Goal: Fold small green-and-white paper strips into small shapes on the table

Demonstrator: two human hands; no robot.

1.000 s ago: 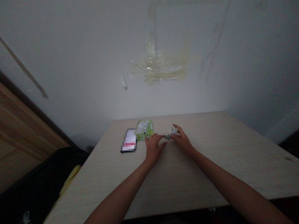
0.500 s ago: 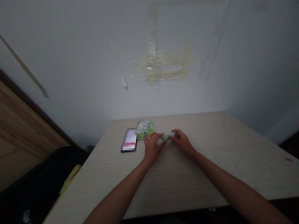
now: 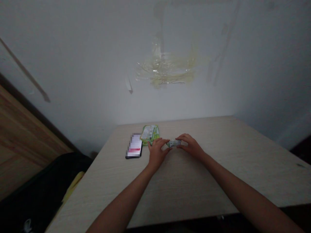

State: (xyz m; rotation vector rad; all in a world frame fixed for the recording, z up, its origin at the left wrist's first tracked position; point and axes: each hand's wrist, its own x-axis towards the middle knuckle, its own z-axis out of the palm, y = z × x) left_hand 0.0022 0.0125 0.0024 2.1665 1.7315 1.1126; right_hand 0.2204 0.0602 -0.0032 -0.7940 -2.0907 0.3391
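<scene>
Small packet (image 3: 174, 143), contents hidden, pinched by my left grip (image 3: 157, 152) and right grip (image 3: 193, 147); green pouch (image 3: 150, 132) near table (image 3: 225, 152) far edge.

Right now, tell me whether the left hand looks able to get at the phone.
Probably yes: the phone lies left of the left hand, with just a strip of table between them. But that hand seems to pinch the small wrapper, so would likely need to let go first.
</scene>
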